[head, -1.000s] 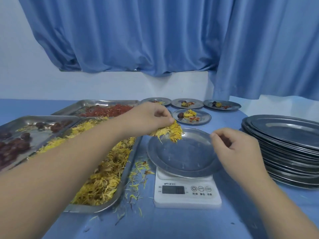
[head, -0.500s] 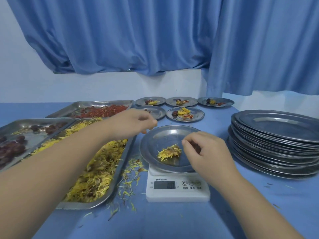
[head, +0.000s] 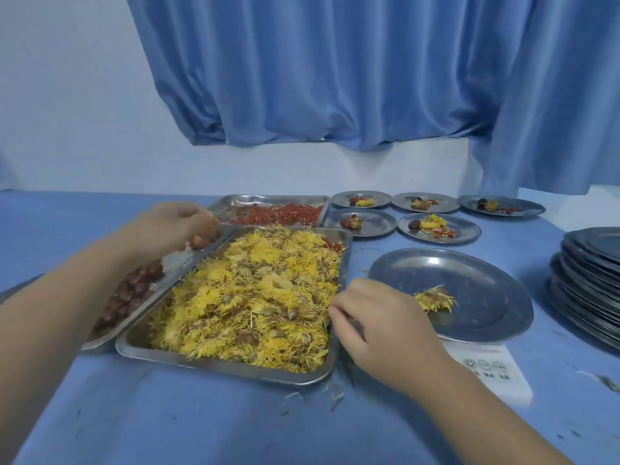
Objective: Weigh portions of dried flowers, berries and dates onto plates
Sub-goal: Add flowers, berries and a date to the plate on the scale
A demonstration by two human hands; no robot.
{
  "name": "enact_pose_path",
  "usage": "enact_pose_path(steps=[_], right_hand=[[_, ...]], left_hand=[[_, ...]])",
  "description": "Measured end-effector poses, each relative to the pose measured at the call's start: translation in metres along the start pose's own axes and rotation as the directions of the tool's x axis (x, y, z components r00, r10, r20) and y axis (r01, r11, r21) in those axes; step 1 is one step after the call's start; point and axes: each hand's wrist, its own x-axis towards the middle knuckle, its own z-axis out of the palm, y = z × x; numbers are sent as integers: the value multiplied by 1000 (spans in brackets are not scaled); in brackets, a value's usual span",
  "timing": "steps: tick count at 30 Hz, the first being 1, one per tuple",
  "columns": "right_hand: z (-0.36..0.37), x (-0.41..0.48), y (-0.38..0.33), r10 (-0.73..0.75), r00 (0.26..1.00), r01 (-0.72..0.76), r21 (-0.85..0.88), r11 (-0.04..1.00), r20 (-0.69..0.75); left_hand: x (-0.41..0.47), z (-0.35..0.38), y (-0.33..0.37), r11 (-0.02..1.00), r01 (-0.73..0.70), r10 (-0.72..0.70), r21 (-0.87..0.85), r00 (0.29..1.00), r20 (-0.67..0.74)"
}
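A steel plate (head: 489, 290) sits on the white scale (head: 486, 374) and holds one small clump of dried yellow flowers (head: 434, 298). My right hand (head: 379, 327) lies over the plate's left rim, beside the flower tray (head: 231, 368), fingers loosely curled with nothing visible in them. That tray is heaped with yellow flowers (head: 255, 297). My left hand (head: 177, 226) reaches down into the tray of brown dates (head: 134, 290), its fingertips on a date (head: 201, 241); blur hides whether it grips it. Red berries (head: 278, 213) fill the far tray.
Several small filled plates (head: 439, 226) stand behind the scale. A tall stack of empty steel plates (head: 590, 283) is at the right edge. Loose petals (head: 335, 396) litter the blue tablecloth in front. A blue curtain hangs behind the table.
My left hand left the plate and swung left to the dates tray. My right hand shifted to the plate's left side. The view turned left, and the flower clump stays on the plate.
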Motion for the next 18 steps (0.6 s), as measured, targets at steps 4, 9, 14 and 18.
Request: enact_pose_path(steps=[4,9,14,18], right_hand=[[4,-7,8,22,999,-21,37,999,-42],[6,-8,10,41,997,-36,58,998,-72],[10,-7,9,-8,996,13,64,998,-90],[11,-8,12,-5,997,12,83,996,-79]], left_hand=[[11,-6,-57,962,39,-41,271,999,3],[35,8,-112,853,141,-216,503,972,93],[51,15,-139,785,166,-286,597,952,112],[55,15,-148,781,147,-260,606,960,101]])
